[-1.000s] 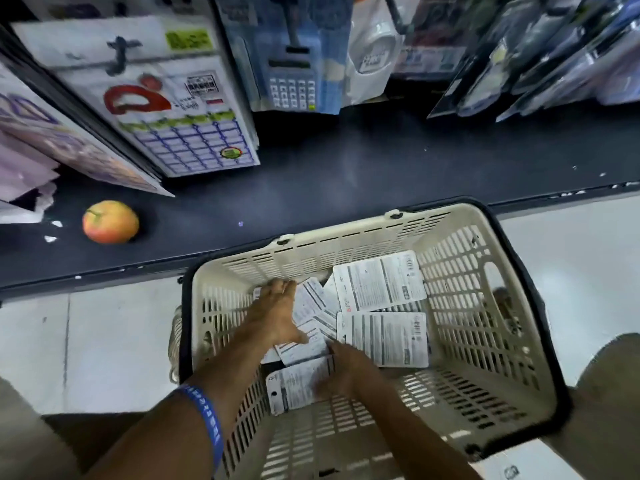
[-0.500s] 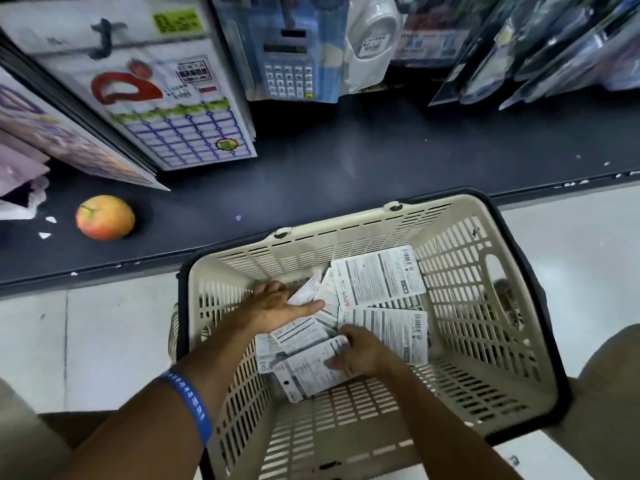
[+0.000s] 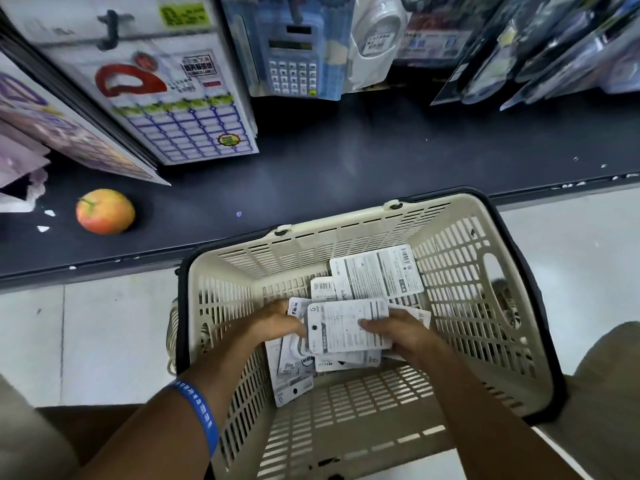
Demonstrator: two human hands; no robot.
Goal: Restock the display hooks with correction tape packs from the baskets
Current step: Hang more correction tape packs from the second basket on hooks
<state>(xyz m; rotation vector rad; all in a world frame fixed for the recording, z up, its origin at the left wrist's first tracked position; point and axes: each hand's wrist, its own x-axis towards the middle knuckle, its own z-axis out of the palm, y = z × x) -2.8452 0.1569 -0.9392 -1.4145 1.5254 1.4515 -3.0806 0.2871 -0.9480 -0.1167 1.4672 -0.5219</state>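
Several correction tape packs (image 3: 348,327), face down, in the beige basket (image 3: 491,327), near its left wall; right hand (image 3: 398,332) and left hand (image 3: 273,323) pinch the top ones.

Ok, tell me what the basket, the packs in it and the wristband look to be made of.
Basket: moulded plastic, cream, matte; the slotted walls and rounded rim suggest it, with a darker band around the rim.
Correction tape packs: printed card backs, white with barcodes and fine text, flat and thin; any plastic blister is hidden.
Wristband: probably silicone or rubber, blue, smooth, with pale markings.
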